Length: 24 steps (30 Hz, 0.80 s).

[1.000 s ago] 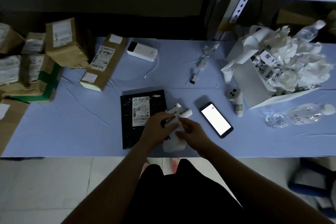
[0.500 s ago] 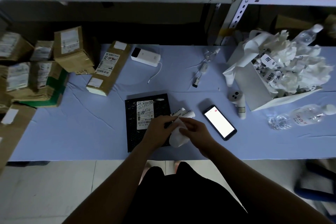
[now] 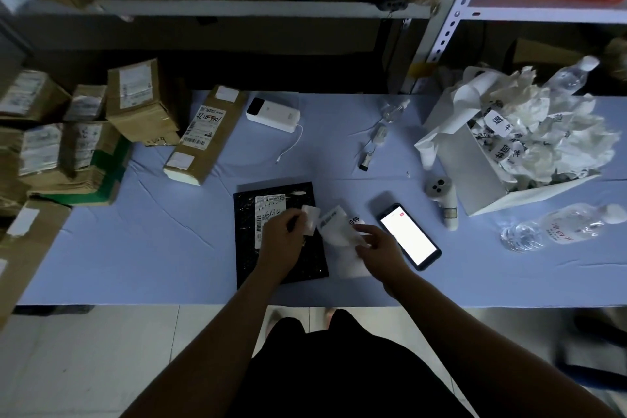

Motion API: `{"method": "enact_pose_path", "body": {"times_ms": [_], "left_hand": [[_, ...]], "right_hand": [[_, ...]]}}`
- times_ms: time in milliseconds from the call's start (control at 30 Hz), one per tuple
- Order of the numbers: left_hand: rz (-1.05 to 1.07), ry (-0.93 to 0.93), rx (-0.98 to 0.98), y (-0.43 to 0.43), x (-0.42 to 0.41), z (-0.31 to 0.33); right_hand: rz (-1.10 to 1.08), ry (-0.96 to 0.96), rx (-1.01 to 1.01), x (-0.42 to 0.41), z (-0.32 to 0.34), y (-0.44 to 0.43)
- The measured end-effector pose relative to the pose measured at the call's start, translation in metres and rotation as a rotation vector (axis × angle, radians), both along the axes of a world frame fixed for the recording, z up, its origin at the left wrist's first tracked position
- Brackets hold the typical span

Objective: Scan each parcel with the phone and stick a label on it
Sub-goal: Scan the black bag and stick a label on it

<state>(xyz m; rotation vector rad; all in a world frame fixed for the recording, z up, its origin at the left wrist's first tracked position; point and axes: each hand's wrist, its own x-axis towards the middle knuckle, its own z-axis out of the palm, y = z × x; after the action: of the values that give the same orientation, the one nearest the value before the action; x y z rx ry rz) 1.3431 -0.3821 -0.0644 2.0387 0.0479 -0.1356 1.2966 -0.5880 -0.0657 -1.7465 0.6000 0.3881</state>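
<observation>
Black parcel [image 3: 246,248] lies flat at the desk's [image 3: 135,248] front edge, about midway. Right hand [image 3: 380,248] pinches the backing sheet [image 3: 336,231]; left hand [image 3: 281,237] pinches a label [image 3: 311,214] above the parcel. Best lay it edge first on bare wrap, then smooth it flat.

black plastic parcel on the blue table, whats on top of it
A white printed shipping label lies on the black plastic parcel. The left hand, pinching a small white sticker, is above it and hides the label's lower right part.
</observation>
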Motion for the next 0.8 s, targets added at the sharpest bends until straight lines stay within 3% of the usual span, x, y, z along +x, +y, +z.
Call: {"method": "enact_pose_path", "body": {"times_ms": [133, 167, 200, 267, 367, 400, 567, 633, 700, 800], "left_hand": [[0.203, -0.124, 0.091, 0.008, 0.005, 0.011], [0.214, -0.181, 0.146, 0.01, 0.005, 0.013], [0.207, -0.245, 0.206, 0.011, 0.004, 0.016], [0.14, -0.362, 0.33, 0.014, 0.002, 0.02], [0.003, -0.549, 0.53, 0.021, -0.003, 0.017], [-0.029, -0.608, 0.562, 0.023, -0.004, 0.015], [-0.031, -0.741, 0.636, 0.045, -0.01, 0.009], [-0.025, -0.703, 0.643, 0.053, -0.012, 0.01], [-0.008, -0.534, 0.587, 0.06, -0.014, 0.013], [0.05, 0.012, 0.215, 0.066, -0.019, 0.018]], "right_hand": [[0.083, -0.027, -0.616, 0.004, 0.004, 0.003], [0.065, -0.106, -0.661, 0.006, 0.007, 0.011], [0.039, -0.193, -0.61, 0.009, 0.011, 0.02], [0.015, -0.25, -0.268, 0.02, 0.021, 0.04], [-0.08, -0.082, 0.351, 0.043, 0.037, 0.066], [-0.137, -0.065, 0.445, 0.049, 0.039, 0.071], [-0.179, -0.077, 0.478, 0.057, 0.037, 0.082], [-0.169, -0.078, 0.515, 0.054, 0.035, 0.087], [-0.163, -0.092, 0.511, 0.051, 0.032, 0.093], [-0.171, -0.078, 0.536, 0.048, 0.028, 0.099]]}}
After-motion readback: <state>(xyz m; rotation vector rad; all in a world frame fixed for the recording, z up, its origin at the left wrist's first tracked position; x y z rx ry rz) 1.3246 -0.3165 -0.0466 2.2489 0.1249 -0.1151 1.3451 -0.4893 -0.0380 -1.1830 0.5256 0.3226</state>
